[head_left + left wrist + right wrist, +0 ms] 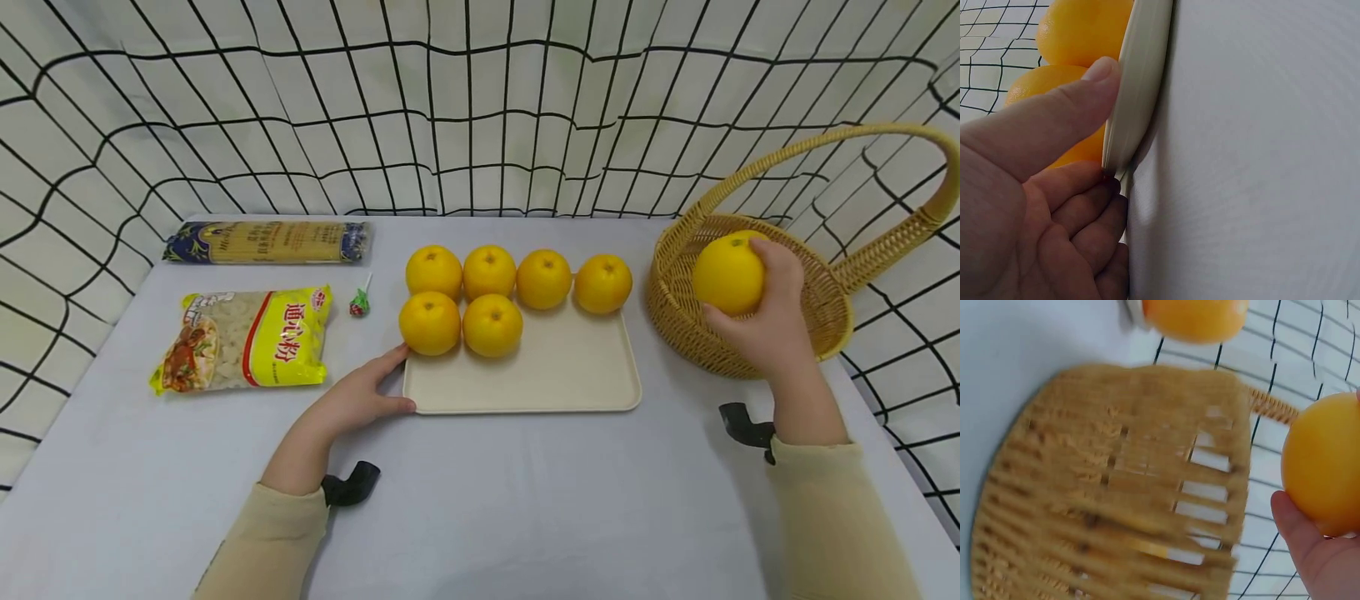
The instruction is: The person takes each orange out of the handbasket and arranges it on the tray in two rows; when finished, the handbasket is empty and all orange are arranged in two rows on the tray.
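My right hand (pixel 772 321) grips an orange (pixel 729 273) over the wicker basket (pixel 693 346). In the right wrist view, the thumb presses the orange (pixel 1325 462) beside the basket's woven side (pixel 1110 462). My left hand (pixel 360 400) holds the left front corner of a cream tray (pixel 555 375). The left wrist view has the thumb against the tray's wall (pixel 1141 75) and the other fingers curled at its edge. Several oranges (pixel 492 325) sit on the tray, in a back row and two in front at the left.
Left of the tray lie a lollipop (pixel 360 302), a yellow bag of pasta (pixel 251 340) and a long pack of noodles (pixel 270 242). The basket's tall handle (pixel 810 146) arches at the right. Black netting (pixel 465 117) surrounds the white table (pixel 525 500) at back and sides.
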### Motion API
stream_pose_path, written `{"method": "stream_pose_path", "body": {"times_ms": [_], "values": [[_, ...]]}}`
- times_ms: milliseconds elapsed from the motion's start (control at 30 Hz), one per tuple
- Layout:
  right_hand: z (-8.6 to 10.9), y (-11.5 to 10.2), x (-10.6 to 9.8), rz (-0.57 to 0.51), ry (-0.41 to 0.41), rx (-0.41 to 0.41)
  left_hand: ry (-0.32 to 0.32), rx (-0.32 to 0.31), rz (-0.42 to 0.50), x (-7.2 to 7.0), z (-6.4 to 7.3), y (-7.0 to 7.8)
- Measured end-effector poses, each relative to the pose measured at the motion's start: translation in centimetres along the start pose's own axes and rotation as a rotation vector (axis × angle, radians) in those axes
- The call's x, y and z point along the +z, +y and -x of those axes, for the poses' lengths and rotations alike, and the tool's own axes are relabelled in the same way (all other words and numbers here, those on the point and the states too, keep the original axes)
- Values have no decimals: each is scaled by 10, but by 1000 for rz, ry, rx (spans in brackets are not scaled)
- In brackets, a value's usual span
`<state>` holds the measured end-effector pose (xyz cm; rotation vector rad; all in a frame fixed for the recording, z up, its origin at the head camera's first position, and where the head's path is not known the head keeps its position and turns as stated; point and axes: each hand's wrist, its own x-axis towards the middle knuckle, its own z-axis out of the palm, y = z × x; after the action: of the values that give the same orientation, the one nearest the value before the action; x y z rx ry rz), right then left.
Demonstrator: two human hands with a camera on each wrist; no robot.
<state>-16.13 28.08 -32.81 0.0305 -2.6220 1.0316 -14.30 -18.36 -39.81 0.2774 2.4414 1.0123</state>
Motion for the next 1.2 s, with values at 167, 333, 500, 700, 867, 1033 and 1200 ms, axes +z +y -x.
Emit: {"method": "stream_pose_path", "body": {"times_ms": [167,333,500,700,867,1033,1200], "values": [[3,-11,11,-57,-10,-45,2,-5,-2,0,0,0],[4,-18,29,-144,-38,-102,3,-1,-9,-1,1,1],[8,-29,49,-213,-75,-128,3,4,-2,0,0,-1],[12,-43,72,-220,-173,-91,9,20,-6,3,-2,-4],[11,-54,90,-191,-223,-105,7,15,-12,2,-2,-4],[11,-62,104,-206,-292,-79,9,13,-9,2,-1,-4],[14,-65,115,-180,-340,-56,8,7,-3,2,-3,-4]]}}
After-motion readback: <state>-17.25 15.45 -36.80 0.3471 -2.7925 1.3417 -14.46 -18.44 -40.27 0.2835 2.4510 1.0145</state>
